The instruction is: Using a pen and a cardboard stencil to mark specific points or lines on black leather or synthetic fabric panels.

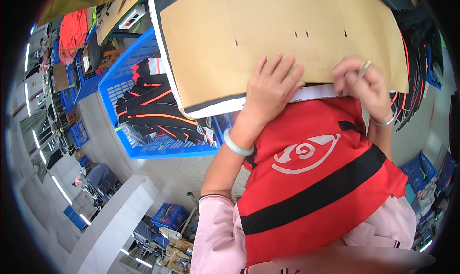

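Note:
A large tan card sheet (pixel 287 15) with a few small dark slots and thin cut lines covers most of the work surface. Dark cloth (pixel 218 104) peeks out along its near edge. My left hand (pixel 273 87) lies flat on the sheet's near edge, fingers spread and pointing away from me. Right of it, over the same edge, my right hand (pixel 362 84) is closed around a slim pale pen-like stick (pixel 364 69). The stick's lower end is hidden by the fingers, and the hand is slightly blurred.
The worktop's white edge (pixel 215 112) runs close to my red apron (pixel 306 130). To the left stands a blue plastic crate (pixel 177 151) with black and orange garments (pixel 153 108). Dark garments with orange trim (pixel 414 72) hang at the right. A white pillar (pixel 115 221) rises lower left.

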`<state>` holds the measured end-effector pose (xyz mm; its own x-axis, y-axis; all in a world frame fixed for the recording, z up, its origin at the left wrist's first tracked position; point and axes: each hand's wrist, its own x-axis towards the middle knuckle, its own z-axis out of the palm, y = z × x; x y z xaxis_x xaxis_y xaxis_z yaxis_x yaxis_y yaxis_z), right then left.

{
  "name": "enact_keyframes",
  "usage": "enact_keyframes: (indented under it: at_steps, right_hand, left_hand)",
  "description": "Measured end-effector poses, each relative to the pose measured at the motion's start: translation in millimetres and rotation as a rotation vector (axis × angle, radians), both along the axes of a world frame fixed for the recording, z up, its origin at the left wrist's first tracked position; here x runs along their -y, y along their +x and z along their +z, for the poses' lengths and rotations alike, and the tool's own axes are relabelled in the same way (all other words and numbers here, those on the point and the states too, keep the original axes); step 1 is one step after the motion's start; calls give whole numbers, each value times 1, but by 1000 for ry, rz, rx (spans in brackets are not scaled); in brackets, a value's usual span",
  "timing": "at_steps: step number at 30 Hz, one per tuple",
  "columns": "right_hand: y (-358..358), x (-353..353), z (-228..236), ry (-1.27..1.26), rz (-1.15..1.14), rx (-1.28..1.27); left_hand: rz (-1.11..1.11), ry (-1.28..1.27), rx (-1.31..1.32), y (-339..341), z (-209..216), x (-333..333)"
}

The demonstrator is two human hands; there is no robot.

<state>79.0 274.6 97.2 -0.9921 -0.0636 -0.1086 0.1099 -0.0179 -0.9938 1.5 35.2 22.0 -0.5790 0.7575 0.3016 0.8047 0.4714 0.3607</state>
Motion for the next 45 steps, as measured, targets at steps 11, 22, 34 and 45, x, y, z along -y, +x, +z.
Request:
enact_keyframes:
  at_steps: [11,22,34,45]
  right_hand:
    - [-19,36,-33,984,239,-366]
    - [-25,37,-52,1108,400,-636]
    - [-37,33,-41,848,318,-430]
    - [-49,33,-34,898,418,-460]
  left_hand:
    - [98,235,-220,-56,57,-15]
    - [165,263,-246,-62,63,-1]
    - [168,303,-246,-65,57,4]
    - [198,317,-222,-71,54,14]
